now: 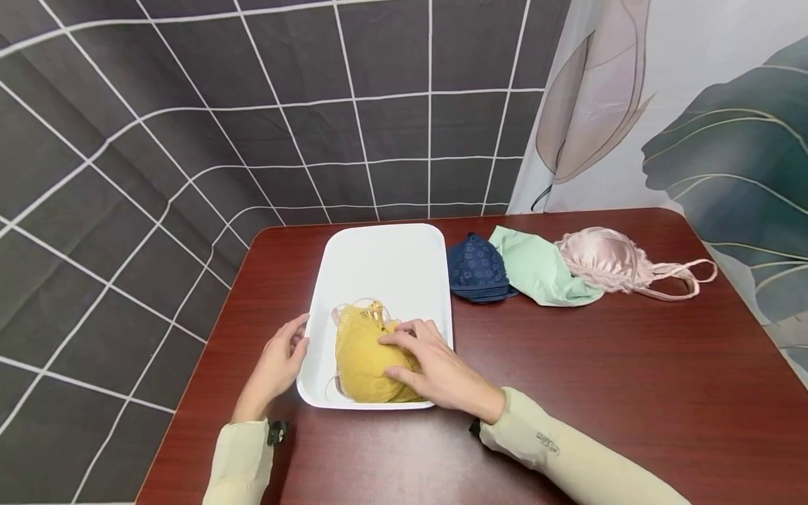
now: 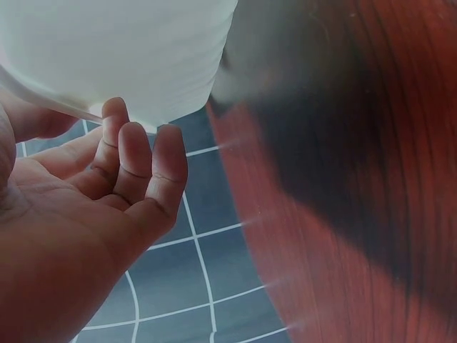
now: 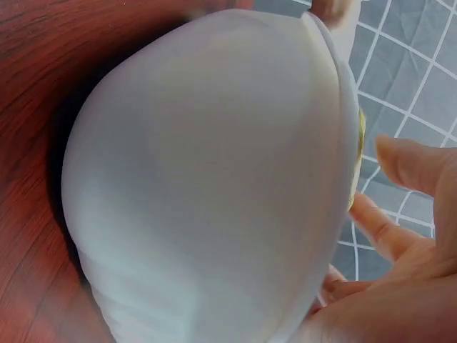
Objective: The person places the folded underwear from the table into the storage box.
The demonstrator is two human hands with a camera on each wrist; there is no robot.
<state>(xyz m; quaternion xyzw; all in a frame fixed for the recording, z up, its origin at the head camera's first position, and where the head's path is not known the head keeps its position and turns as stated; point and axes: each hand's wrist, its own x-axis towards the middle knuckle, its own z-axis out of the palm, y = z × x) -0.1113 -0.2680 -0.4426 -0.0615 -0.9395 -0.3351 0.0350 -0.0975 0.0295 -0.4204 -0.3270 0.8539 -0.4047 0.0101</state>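
Observation:
A white plastic bin (image 1: 386, 263) stands on the table, with a folded yellow bra (image 1: 366, 361) in its near half. Gold-coloured strap hardware lies at the bra's far end, and thin pale straps show around it. My right hand (image 1: 438, 365) reaches over the bin's right rim, its spread fingers and thumb resting on the bra. At the bin's left side is my left hand (image 1: 274, 361), its fingers loosely bent. In the left wrist view its fingertips (image 2: 133, 146) touch the bin's outer edge. The bin's wall (image 3: 207, 171) hides most of the bra in the right wrist view.
Right of the bin lie a navy bra (image 1: 477, 270), a mint green garment (image 1: 543, 270) and a pale pink satin bra (image 1: 602, 256) with loose straps. The reddish wooden table (image 1: 600, 379) meets a dark grid-patterned cloth (image 1: 391, 126) at the back.

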